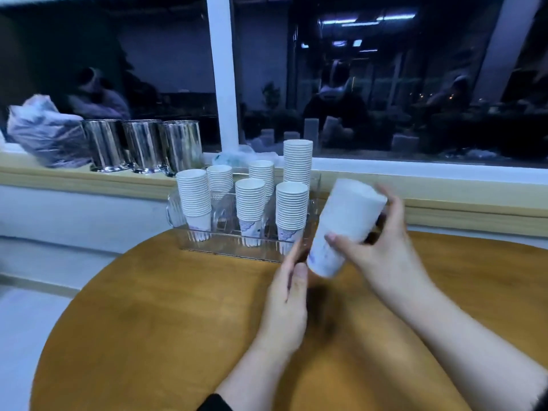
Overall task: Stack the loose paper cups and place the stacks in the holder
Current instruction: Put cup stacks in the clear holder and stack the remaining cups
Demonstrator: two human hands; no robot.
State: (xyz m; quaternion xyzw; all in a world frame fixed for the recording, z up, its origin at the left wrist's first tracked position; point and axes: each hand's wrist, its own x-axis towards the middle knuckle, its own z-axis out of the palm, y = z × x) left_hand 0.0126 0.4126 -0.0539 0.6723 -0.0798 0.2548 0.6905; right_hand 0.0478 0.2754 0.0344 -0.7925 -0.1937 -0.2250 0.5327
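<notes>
My right hand (382,241) grips a blurred, tilted stack of white paper cups (344,223) just right of the clear plastic holder (225,244). The stack's base points down toward my left hand (289,292), which is beside the base with straight fingers and holds nothing. Several stacks of white cups stand upright in the holder: a front row (194,197) (250,203) (291,209) and a back row (220,179) (262,173), with the tallest stack (297,161) at the back right.
The holder stands at the far edge of a round wooden table (166,321). Behind it runs a wooden sill with three shiny metal canisters (142,145) and a plastic bag (44,132). A dark window fills the background.
</notes>
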